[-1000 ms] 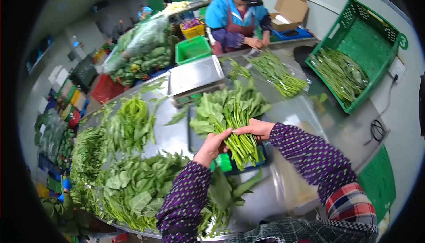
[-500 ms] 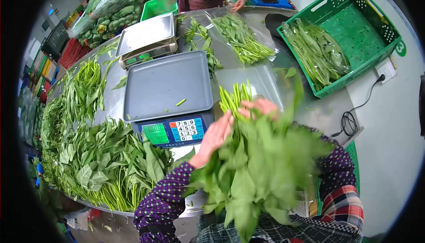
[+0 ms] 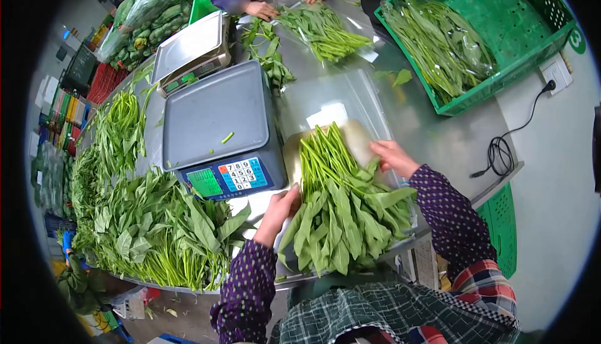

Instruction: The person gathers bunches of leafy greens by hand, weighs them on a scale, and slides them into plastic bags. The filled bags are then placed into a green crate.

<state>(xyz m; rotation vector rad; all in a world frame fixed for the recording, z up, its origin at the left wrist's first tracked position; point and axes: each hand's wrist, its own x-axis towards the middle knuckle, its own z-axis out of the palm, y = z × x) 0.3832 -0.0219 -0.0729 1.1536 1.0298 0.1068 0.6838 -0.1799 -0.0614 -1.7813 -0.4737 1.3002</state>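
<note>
Left hand [image 3: 283,211] half-curled beside the greens [image 3: 339,215], right hand [image 3: 394,158] loosely bent, both grips unclear, and uneven nudging could splay those stems [image 3: 322,153]!

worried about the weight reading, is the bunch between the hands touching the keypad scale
Apart: the head view shows a clear gap between the bunch and the keypad scale.

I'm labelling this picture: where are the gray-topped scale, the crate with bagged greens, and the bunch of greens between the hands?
Gray-topped scale [image 3: 216,109], head view: on its tray.
Crate [image 3: 501,21], head view: on its bare floor.
Bunch of greens [image 3: 341,215], head view: on its leaves.
</note>
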